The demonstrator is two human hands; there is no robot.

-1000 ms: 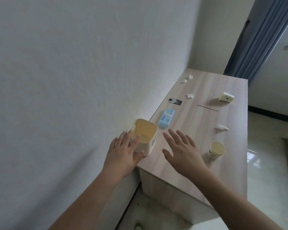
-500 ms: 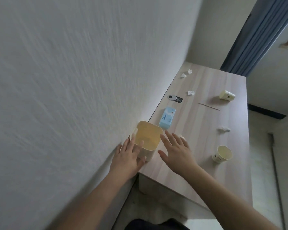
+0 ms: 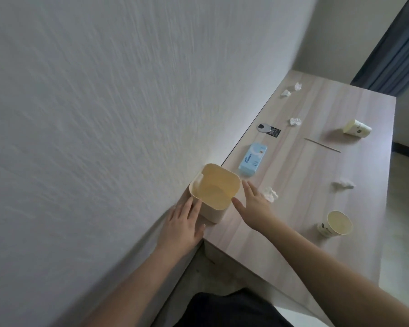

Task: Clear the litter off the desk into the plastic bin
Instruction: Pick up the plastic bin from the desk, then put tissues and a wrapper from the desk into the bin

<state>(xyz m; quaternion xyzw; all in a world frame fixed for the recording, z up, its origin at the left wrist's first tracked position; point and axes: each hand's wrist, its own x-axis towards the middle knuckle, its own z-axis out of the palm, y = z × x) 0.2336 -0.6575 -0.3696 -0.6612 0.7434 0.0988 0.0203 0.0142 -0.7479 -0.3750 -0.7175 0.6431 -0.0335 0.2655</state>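
Observation:
A cream plastic bin (image 3: pixel 214 191), open-topped and with nothing in it, stands at the desk's near left corner against the wall. My left hand (image 3: pixel 182 226) lies with straight fingers against the bin's near left side. My right hand (image 3: pixel 253 205) is open at the bin's right side, fingers straight. A crumpled tissue (image 3: pixel 269 194) lies just beyond my right hand. Further litter: a tissue (image 3: pixel 343 184), an upright paper cup (image 3: pixel 335 224), a tipped paper cup (image 3: pixel 357 128), a wooden stick (image 3: pixel 321 145), and crumpled tissues (image 3: pixel 295 121) (image 3: pixel 286 93) (image 3: pixel 298 86) at the far end.
The wooden desk (image 3: pixel 305 175) runs along a white wall (image 3: pixel 104 114) on the left. A blue tissue pack (image 3: pixel 253 158) and a small round metal item with a black card (image 3: pixel 268 130) lie near the wall. Blue curtains (image 3: pixel 392 55) hang at the far right.
Both hands have moved in to the bin's two sides. The view has shifted closer and lower, and a crumpled tissue beside my right hand has come into sight.

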